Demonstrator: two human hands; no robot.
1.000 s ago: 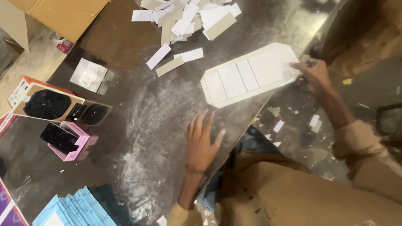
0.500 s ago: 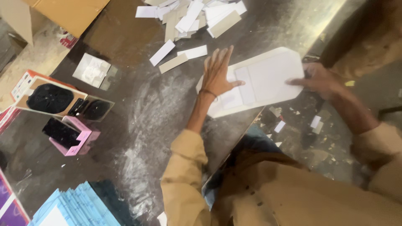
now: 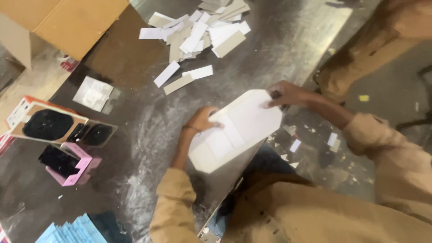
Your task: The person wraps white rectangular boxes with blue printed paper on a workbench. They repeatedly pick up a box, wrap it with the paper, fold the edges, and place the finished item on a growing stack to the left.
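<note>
A flat white die-cut cardboard sheet [image 3: 238, 130] with fold lines is lifted off the dark metal table [image 3: 279, 49] near its front edge. My left hand [image 3: 202, 120] grips the sheet's left edge, fingers curled around it. My right hand [image 3: 285, 93] pinches the sheet's far right corner. Both sleeves are tan.
A pile of white and grey card strips [image 3: 202, 31] lies at the back. A brown carton [image 3: 67, 24] stands at the far left. An open product box with black inserts [image 3: 49, 123], a pink holder [image 3: 67, 164] and blue sheets [image 3: 74, 229] sit at the left. Paper scraps [image 3: 315, 144] litter the floor.
My left hand moved from the bare table up onto the white sheet and took hold of its edge. The sheet, first flat on the table, is now lifted and drawn toward me.
</note>
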